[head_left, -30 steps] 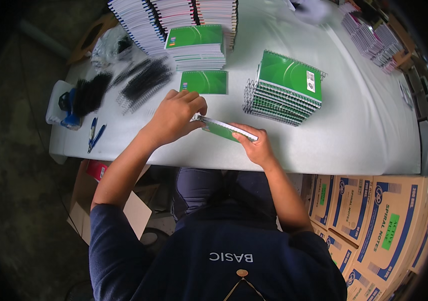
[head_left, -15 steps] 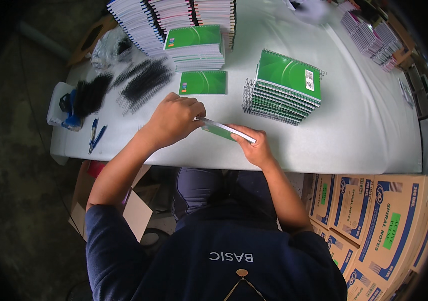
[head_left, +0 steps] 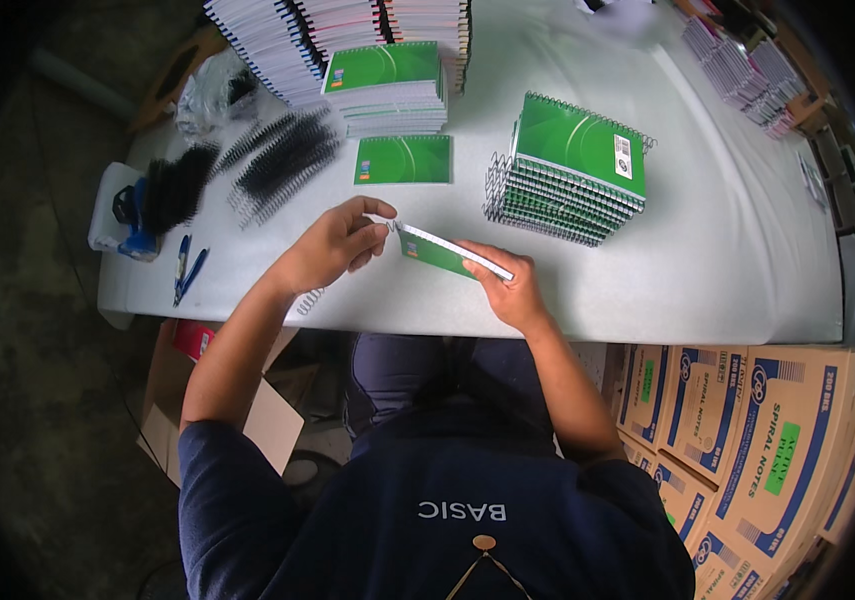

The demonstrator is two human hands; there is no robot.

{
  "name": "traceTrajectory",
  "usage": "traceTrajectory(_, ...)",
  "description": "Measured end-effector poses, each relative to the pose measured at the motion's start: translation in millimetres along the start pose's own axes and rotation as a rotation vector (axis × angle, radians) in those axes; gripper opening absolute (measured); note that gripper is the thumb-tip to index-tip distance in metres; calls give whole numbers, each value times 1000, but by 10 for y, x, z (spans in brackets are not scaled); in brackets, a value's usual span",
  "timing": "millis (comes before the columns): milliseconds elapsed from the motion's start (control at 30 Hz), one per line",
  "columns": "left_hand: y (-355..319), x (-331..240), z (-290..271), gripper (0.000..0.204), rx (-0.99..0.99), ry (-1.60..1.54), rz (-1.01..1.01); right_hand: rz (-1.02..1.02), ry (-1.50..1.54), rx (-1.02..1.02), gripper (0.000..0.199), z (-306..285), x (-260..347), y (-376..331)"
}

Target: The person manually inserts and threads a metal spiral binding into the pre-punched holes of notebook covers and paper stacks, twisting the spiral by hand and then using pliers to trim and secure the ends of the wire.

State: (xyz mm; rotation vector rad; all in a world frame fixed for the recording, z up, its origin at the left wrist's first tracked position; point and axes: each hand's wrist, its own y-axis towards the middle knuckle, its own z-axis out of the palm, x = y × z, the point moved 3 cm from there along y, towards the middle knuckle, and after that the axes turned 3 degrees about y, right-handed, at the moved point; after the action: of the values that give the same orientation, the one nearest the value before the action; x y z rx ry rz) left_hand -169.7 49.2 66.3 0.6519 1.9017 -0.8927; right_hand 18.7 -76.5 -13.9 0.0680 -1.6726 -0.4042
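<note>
My left hand (head_left: pixel 332 245) pinches the left end of a thin green-covered notebook block (head_left: pixel 447 253) held edge-up just above the white table (head_left: pixel 727 250). My right hand (head_left: pixel 510 290) grips the block's right end from below. A loose metal spiral coil (head_left: pixel 309 300) lies on the table under my left wrist. A single green cover sheet (head_left: pixel 403 160) lies flat beyond my hands.
A stack of bound green spiral notebooks (head_left: pixel 569 170) stands to the right. Unbound stacks (head_left: pixel 387 85) line the far edge. Black coils (head_left: pixel 282 160) lie at left, near pens (head_left: pixel 187 270) and a blue tool (head_left: pixel 132 220). Cardboard boxes (head_left: pixel 747 420) sit lower right.
My left hand has shifted slightly along the block's left end, with the fingers now pinching its corner. The block stays between both hands.
</note>
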Motion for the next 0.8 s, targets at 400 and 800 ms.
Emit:
traceTrajectory(400, -1, 517, -171, 41, -528, 1016, 407, -2, 5, -27, 25, 2, -15, 19)
traceTrajectory(800, -53, 248, 75, 42, -142, 247, 210, 11, 79, -69, 26, -15, -23, 34)
